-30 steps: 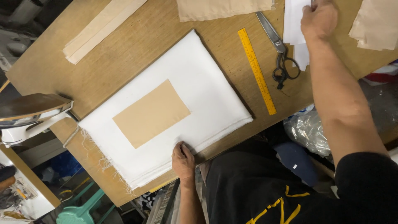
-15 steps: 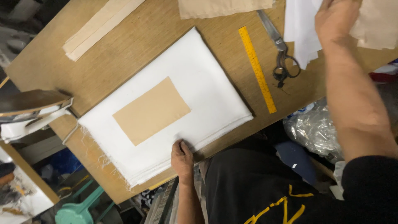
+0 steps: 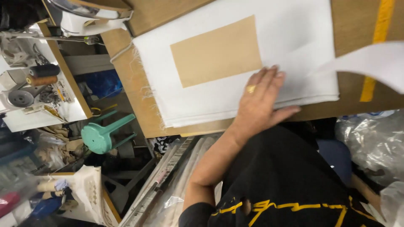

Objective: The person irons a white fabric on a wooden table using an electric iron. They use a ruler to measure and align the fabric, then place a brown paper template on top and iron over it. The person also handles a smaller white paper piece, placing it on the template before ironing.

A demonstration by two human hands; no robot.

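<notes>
My left hand (image 3: 259, 98) lies flat on the near edge of a stack of white fabric (image 3: 294, 33), fingers spread, a gold ring on one finger. It holds nothing. A tan rectangular piece (image 3: 216, 50) rests on top of the stack, just left of my fingertips. A blurred white sheet (image 3: 370, 63) hangs in the air at the right, over a yellow ruler (image 3: 384, 17). Whatever holds that sheet is out of frame. My right hand is not visible.
The stack sits on a brown worktable (image 3: 134, 84) whose near edge runs below my hand. A steam iron (image 3: 92, 17) stands at the top left. Beside the table are a green stool (image 3: 105, 132), thread spools (image 3: 42, 75) and clear plastic bags (image 3: 370, 143).
The view has dropped down and closer to the table edge. My right hand lifted a white sheet from the far right and left the frame. My left hand slid further onto the stack.
</notes>
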